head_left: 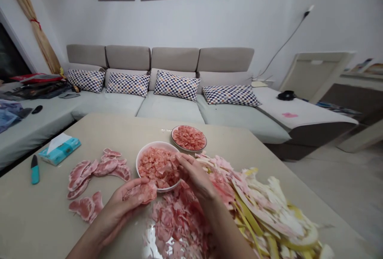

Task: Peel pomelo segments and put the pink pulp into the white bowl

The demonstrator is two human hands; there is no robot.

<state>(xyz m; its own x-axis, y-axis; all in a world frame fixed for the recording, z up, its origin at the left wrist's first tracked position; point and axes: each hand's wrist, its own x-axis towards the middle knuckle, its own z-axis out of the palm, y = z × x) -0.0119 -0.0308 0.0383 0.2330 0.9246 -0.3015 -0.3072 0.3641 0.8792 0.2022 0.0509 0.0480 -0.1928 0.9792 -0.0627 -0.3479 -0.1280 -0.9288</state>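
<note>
My left hand (pixel 125 201) is closed around a partly peeled pink pomelo segment (pixel 143 192), in front of a white bowl (pixel 140 147). Loose pomelo pulp (pixel 157 165) fills this bowl. At the bowl's right rim is my right hand (pixel 196 175), its fingers bent together above the pulp. Pulp lies against those fingertips; whether they pinch a bit of it I cannot make out. Below the hands spreads a heap of thin pink membrane skins (pixel 176 219). Whole pomelo segments (pixel 80 177) with pale skin lie left of the bowl.
Behind the bowl stands a dark-rimmed plate (pixel 188 138) of pulp. Yellow and white pomelo peel (pixel 263 207) is piled on the table's right side. At the left are a tissue pack (pixel 61 150) and a teal-handled knife (pixel 35 171). A sofa (pixel 172 107) runs behind the table.
</note>
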